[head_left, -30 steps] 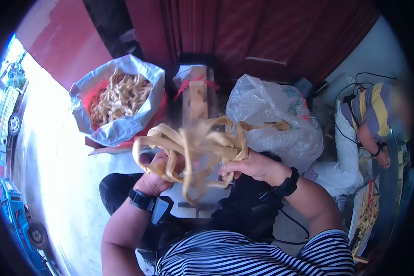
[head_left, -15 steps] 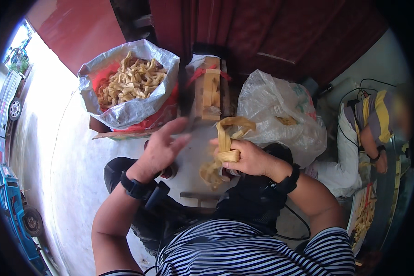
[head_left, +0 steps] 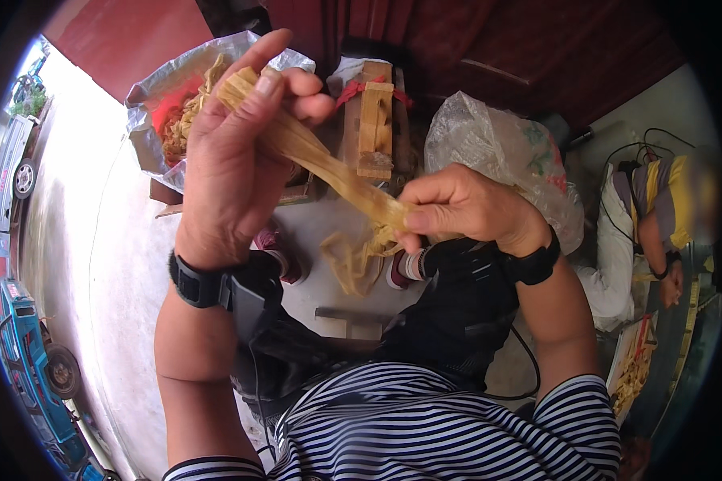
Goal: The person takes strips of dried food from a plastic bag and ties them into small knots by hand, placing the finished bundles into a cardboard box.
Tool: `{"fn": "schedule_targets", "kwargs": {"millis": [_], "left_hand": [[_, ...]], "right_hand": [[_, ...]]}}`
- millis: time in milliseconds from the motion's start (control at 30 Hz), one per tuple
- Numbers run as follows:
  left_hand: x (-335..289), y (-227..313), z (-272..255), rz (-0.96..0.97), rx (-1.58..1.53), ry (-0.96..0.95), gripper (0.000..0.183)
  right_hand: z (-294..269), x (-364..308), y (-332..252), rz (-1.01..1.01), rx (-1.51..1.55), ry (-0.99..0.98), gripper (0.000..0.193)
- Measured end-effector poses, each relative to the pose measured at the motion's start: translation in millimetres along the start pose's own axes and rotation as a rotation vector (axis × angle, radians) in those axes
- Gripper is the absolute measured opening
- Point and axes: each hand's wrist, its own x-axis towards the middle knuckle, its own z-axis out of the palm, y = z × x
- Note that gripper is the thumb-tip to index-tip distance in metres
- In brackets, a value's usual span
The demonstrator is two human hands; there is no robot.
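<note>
A long, flat, yellowish pliable strip (head_left: 325, 168) is stretched slantwise between my hands. My left hand (head_left: 233, 160) is raised and holds its upper end between thumb and fingers, the index finger pointing up. Lower and to the right, my right hand (head_left: 473, 210) pinches the other end with thumb and fingertips. From below that grip a loose tail of strips (head_left: 349, 268) hangs in a loop over the floor. What exactly the strip is made of I cannot tell.
A silvery sack (head_left: 146, 96) of knotted yellowish pieces stands behind my left hand. Beyond the strip is a wooden block stand (head_left: 375, 128) with red cloth. At right are a clear plastic bag (head_left: 489, 140) and another person's arm (head_left: 654, 240). A low stool (head_left: 349, 317) stands between my legs.
My left hand, open and apart before, has risen and taken hold of the strip's end. The folded loop in my right hand is now drawn out straight; that hand has moved up slightly.
</note>
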Motion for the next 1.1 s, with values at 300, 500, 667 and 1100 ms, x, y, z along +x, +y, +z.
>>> {"fn": "schedule_targets", "kwargs": {"millis": [300,500,667,1100], "left_hand": [[12.9,-55.2,-12.5,-0.265,0.458,-0.081,0.031],[36.2,-62.2,-60.1,-0.792,0.622,0.007,0.031],[17.6,-115.5,-73.5,-0.974,0.284,-0.148,0.024],[22.4,-84.3,-53.2,-0.323,0.958,-0.520,0.029]], "right_hand": [[-4.7,63.2,39.9,-0.142,0.231,0.481,0.021],[-25.4,76.0,79.6,-0.251,-0.421,0.645,0.010],[-30.9,75.0,86.8,-0.541,-0.703,0.568,0.023],[-14.5,73.8,109.6,0.065,0.422,0.371,0.021]]}}
